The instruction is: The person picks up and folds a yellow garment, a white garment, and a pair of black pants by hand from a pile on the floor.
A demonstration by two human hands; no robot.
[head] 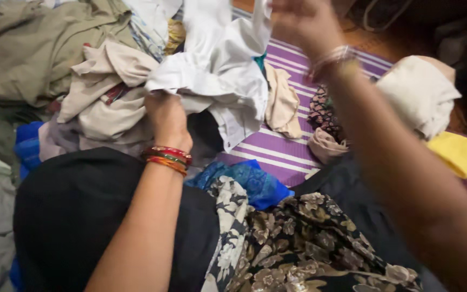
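A white garment (218, 70) hangs stretched between both hands over a heap of clothes. My left hand (166, 114), with red and green bangles at the wrist, grips its lower edge near the middle of the view. My right hand (304, 22), blurred and wearing pale bangles, is raised at the top and holds the garment's upper part. Beneath my arms lie a black cloth (77, 211) and a dark floral-print fabric (304, 249).
Beige and olive clothes (39, 54) are piled at the upper left. A purple striped mat (282, 151) shows at the centre, with a blue cloth (252, 181) on it. A cream bundle (420, 92) and a yellow cloth (458, 151) lie at the right, by the wooden floor.
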